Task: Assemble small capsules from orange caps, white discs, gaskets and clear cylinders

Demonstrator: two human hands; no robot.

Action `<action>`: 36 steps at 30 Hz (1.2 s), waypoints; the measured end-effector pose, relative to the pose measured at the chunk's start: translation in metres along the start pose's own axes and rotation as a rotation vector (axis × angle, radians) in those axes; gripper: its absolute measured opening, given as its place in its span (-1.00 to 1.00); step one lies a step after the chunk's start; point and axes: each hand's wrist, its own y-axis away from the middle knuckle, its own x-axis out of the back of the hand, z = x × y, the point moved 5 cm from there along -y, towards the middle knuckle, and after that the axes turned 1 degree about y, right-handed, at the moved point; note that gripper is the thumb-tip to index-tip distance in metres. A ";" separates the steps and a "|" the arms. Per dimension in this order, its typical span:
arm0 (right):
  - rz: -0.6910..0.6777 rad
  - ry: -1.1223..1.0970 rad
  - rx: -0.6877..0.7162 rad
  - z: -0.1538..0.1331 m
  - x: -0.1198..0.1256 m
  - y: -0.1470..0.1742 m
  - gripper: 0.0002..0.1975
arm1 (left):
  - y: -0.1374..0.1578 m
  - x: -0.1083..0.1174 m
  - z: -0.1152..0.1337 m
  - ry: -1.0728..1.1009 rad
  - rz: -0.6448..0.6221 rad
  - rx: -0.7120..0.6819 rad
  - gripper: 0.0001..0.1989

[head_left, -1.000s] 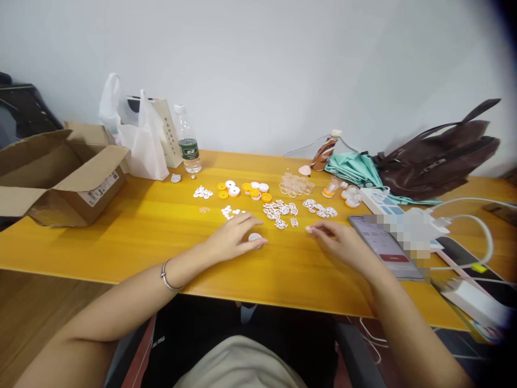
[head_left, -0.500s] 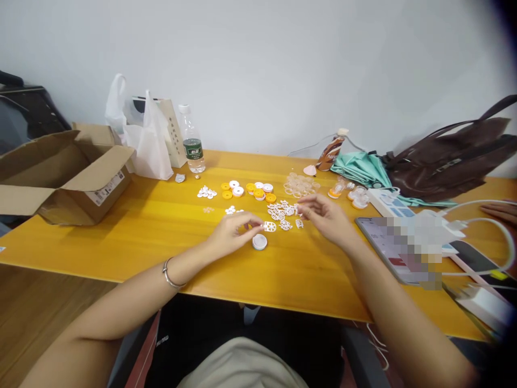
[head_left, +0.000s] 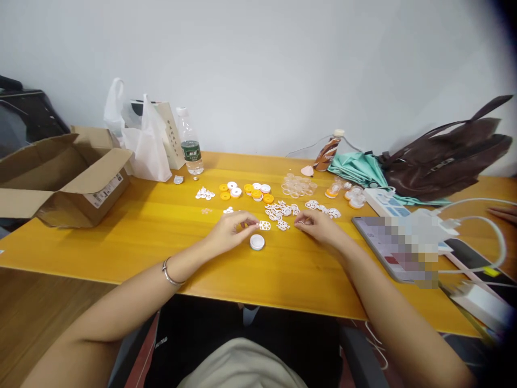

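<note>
Pale wall (head_left: 258, 70) stands behind a yellow-brown wooden table (head_left: 307, 285), whose near edge runs just beyond the person's lap. Near the middle of the table, a white cutout (head_left: 265, 226) with a pattern of openings is clamped between the thumb and fingers of the left hand (head_left: 230, 231). Its long axis runs roughly left to right: the gripped end is on the left, and the free end points right, toward the other hand. Just on its near side sits a round white cup (head_left: 257, 242), its hollow face up, apart from the fingers.

To the right, the right hand (head_left: 321, 229) has its thumb and fingertips close together low over the table, beside a pile of similar cutouts (head_left: 280, 212); I cannot tell whether they grip a piece. Another cluster of cutouts (head_left: 322, 208) lies just beyond that hand.

Farther off are yellow and white discs (head_left: 258, 192) and, right of them, clear rings (head_left: 299, 186). Small white bits (head_left: 205, 193) lie to the left. At the far left stand an open carton (head_left: 84, 194) and a water bottle (head_left: 191, 151); on the right, a phone (head_left: 374, 237) lies near a brown bag (head_left: 448, 156).
</note>
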 end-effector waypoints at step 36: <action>0.202 -0.877 0.189 -0.085 -0.032 0.027 -0.74 | 0.000 0.001 0.005 0.085 0.056 -0.005 -0.85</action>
